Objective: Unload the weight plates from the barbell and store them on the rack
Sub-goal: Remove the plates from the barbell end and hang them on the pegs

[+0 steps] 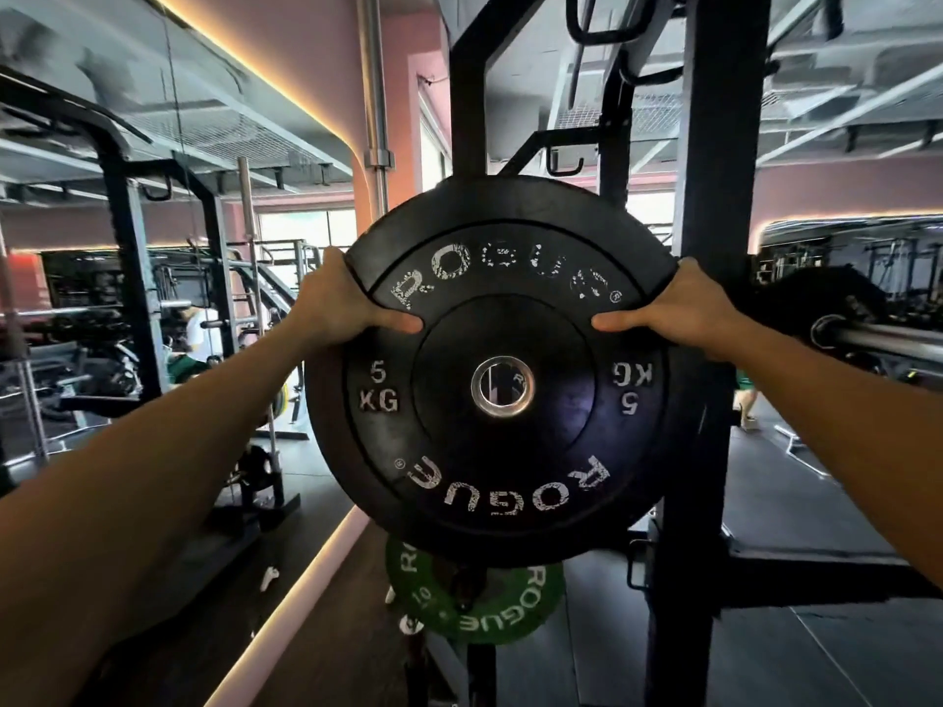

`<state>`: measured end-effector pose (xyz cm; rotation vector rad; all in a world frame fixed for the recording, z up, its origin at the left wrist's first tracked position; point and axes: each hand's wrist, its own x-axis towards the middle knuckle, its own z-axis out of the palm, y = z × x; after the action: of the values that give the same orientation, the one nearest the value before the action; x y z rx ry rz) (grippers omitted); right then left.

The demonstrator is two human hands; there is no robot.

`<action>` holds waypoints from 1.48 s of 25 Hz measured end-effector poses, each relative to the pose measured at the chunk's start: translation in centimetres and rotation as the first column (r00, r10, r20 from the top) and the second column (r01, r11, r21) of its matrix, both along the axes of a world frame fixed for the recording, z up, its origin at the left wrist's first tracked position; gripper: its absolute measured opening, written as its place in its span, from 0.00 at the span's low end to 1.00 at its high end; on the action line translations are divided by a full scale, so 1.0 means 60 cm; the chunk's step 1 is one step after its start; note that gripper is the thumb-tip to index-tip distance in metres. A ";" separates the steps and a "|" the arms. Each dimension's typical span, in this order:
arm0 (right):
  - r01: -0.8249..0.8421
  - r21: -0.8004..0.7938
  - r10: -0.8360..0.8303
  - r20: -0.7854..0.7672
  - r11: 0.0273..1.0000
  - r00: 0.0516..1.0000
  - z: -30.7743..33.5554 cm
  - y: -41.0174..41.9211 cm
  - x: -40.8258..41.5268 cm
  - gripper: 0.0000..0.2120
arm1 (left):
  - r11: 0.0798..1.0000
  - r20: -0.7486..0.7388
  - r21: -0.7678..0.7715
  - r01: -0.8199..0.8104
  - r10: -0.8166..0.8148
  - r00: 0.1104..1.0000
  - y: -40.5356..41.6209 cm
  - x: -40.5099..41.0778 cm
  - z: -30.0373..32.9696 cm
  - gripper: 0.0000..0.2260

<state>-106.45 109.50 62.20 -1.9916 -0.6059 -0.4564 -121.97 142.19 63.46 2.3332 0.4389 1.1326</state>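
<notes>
Left hand [339, 306] and right hand [681, 311] clamp the black plate [502, 369] at its rim; fingers hidden behind. Green plate [477, 604] below, partly covered. Rack post [714, 145] behind.

I hold a black 5 kg plate [502, 372] upright in front of the rack's black uprights [714, 196], my left hand [342, 303] gripping its upper left rim and my right hand [684, 311] its upper right rim, thumbs pressed on the near face. Just below it a green plate [490, 609] sits low on the rack. At the right edge, I see a barbell sleeve [877, 339] pointing toward me, beside the upright.
</notes>
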 end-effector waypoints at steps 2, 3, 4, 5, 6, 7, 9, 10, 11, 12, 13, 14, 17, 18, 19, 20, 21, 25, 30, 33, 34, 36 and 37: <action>-0.029 -0.013 0.029 0.009 0.999 1.000 -0.006 0.037 0.017 0.37 | 1.000 -0.019 -0.026 0.005 -0.006 1.000 0.038 0.029 -0.010 0.50; -0.041 -0.019 0.041 0.005 0.999 0.999 -0.009 0.055 0.025 0.32 | 0.999 -0.027 -0.032 0.010 -0.011 1.000 0.056 0.040 -0.016 0.50; -0.045 -0.030 0.045 0.003 0.999 0.999 -0.010 0.070 0.031 0.26 | 0.999 -0.027 -0.042 0.015 -0.016 1.000 0.071 0.051 -0.021 0.50; -0.047 -0.040 0.047 -0.001 0.998 0.999 -0.013 0.082 0.037 0.22 | 0.998 -0.032 -0.050 0.024 -0.026 0.999 0.086 0.063 -0.027 0.51; -0.048 -0.054 0.048 -0.002 0.997 0.999 -0.016 0.096 0.048 0.22 | 0.998 -0.036 -0.055 0.025 -0.027 0.999 0.101 0.077 -0.032 0.51; -0.039 -0.071 0.040 0.008 0.997 0.999 -0.020 0.111 0.062 0.25 | 0.998 -0.043 -0.055 0.021 -0.023 0.999 0.116 0.092 -0.036 0.51; -0.015 -0.106 0.019 0.030 0.994 0.999 -0.029 0.148 0.095 0.34 | 0.998 -0.051 -0.057 0.028 -0.031 0.998 0.151 0.124 -0.046 0.49; 0.010 -0.119 -0.007 0.031 0.993 0.999 -0.032 0.166 0.113 0.38 | 0.997 -0.053 -0.061 0.042 -0.045 0.998 0.170 0.142 -0.049 0.49; 0.046 -0.127 -0.044 0.023 0.991 0.999 -0.035 0.184 0.129 0.43 | 0.997 -0.055 -0.059 0.051 -0.054 0.997 0.187 0.158 -0.051 0.50; 0.084 -0.123 -0.084 0.003 0.989 0.996 -0.038 0.199 0.143 0.49 | 0.997 -0.056 -0.056 0.055 -0.058 0.997 0.203 0.174 -0.052 0.50; 0.113 -0.116 -0.115 -0.013 0.987 0.993 -0.040 0.213 0.154 0.54 | 0.997 -0.059 -0.050 0.055 -0.058 0.997 0.218 0.188 -0.054 0.50; 0.130 -0.110 -0.134 -0.025 0.985 0.991 -0.042 0.229 0.169 0.57 | 0.997 -0.066 -0.056 0.060 -0.064 0.996 0.236 0.207 -0.055 0.50; 0.164 -0.117 -0.168 -0.025 0.980 0.985 -0.052 0.273 0.218 0.59 | 0.992 -0.085 -0.070 0.101 -0.107 0.991 0.285 0.260 -0.065 0.49; 0.168 -0.123 -0.173 -0.032 0.978 0.984 -0.058 0.286 0.242 0.61 | 0.991 -0.089 -0.075 0.109 -0.115 0.989 0.301 0.277 -0.071 0.49; 0.172 -0.131 -0.177 -0.028 0.976 0.984 -0.063 0.300 0.264 0.62 | 0.990 -0.089 -0.085 0.115 -0.123 0.988 0.316 0.294 -0.076 0.49; 0.178 -0.143 -0.183 -0.024 0.974 0.983 -0.066 0.310 0.279 0.62 | 0.987 -0.092 -0.095 0.126 -0.134 0.987 0.328 0.312 -0.083 0.49; 0.181 -0.155 -0.189 -0.034 0.971 0.981 -0.072 0.316 0.297 0.60 | 0.986 -0.093 -0.100 0.137 -0.146 0.985 0.336 0.329 -0.090 0.49; 0.199 -0.155 -0.211 -0.068 0.968 0.975 -0.095 0.341 0.338 0.59 | 0.982 -0.115 -0.105 0.160 -0.172 0.978 0.362 0.398 -0.119 0.48; 0.228 -0.123 -0.238 -0.075 0.966 0.968 -0.121 0.377 0.387 0.58 | 0.979 -0.101 -0.097 0.180 -0.190 0.977 0.399 0.462 -0.139 0.50; 0.232 -0.081 -0.236 -0.043 0.969 0.971 -0.124 0.395 0.425 0.55 | 0.981 -0.073 -0.098 0.167 -0.174 0.982 0.414 0.507 -0.147 0.49; 0.243 -0.075 -0.246 -0.041 0.967 0.968 -0.129 0.401 0.441 0.54 | 0.980 -0.070 -0.102 0.171 -0.178 0.982 0.419 0.524 -0.150 0.50; 0.273 -0.078 -0.276 -0.030 0.959 0.961 -0.133 0.415 0.475 0.52 | 0.976 -0.054 -0.106 0.189 -0.196 0.979 0.431 0.559 -0.150 0.53; 0.280 -0.082 -0.283 -0.030 0.957 0.959 -0.133 0.421 0.492 0.52 | 0.978 -0.054 -0.106 0.182 -0.189 0.981 0.437 0.575 -0.151 0.54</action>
<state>-76.95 134.77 54.21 -2.1667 -0.3173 -0.5688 -87.47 168.43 54.38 2.2740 0.2860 0.9295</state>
